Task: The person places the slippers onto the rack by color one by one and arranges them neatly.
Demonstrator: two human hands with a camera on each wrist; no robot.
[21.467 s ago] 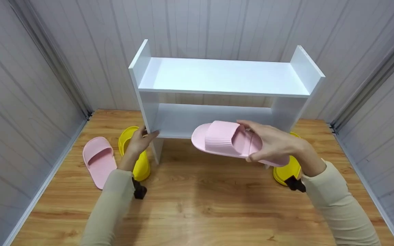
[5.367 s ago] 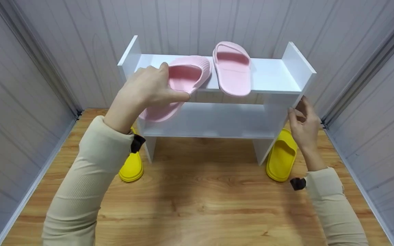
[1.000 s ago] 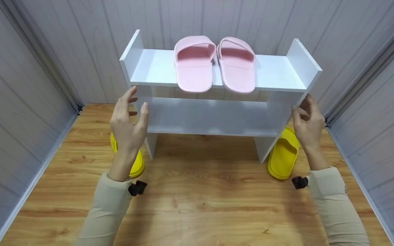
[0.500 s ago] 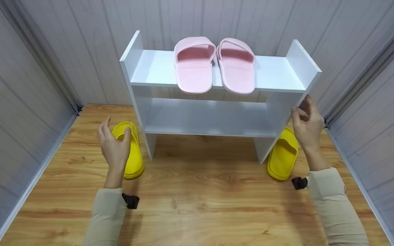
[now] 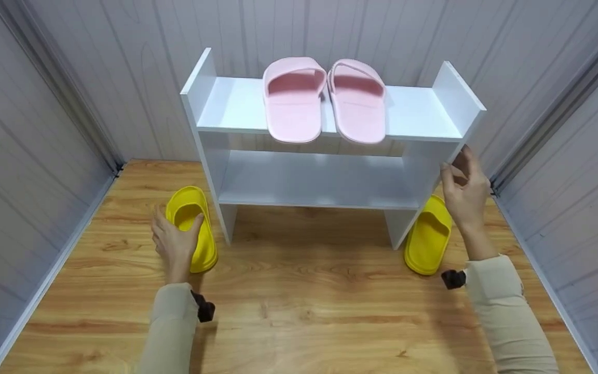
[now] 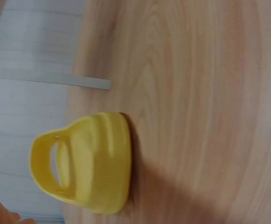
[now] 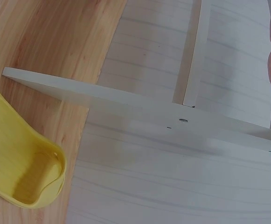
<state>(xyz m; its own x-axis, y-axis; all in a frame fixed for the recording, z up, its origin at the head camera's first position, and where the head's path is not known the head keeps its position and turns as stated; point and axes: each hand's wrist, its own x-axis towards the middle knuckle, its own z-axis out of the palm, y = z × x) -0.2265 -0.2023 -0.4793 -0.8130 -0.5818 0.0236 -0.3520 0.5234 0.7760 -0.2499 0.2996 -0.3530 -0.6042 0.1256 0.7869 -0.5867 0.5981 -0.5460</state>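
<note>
In the head view my left hand (image 5: 176, 244) is spread over the left yellow slipper (image 5: 206, 249), thumb above its foot opening and fingers along its outer side. The left wrist view shows this yellow slipper (image 6: 102, 163) on the floor, with parts of the hand just at the left edge. My right hand (image 5: 467, 200) holds the right side panel of the white shelf (image 5: 309, 179), thumb at the front edge and fingers curled partly out of sight behind it. Two pink slippers, a left one (image 5: 295, 119) and a right one (image 5: 359, 119), sit side by side on the top board.
Beside the shelf's right leg, below my right hand, lies another yellow slipper (image 5: 426, 244). The shelf stands on a wood-patterned floor (image 5: 299, 317) against the back wall (image 5: 403, 31). Pale panelled walls rise on both sides.
Earlier, my hands brought the pink slippers up onto the top board. Over the last second my left hand has dropped from beside the shelf to the left yellow slipper. My right hand stays put.
</note>
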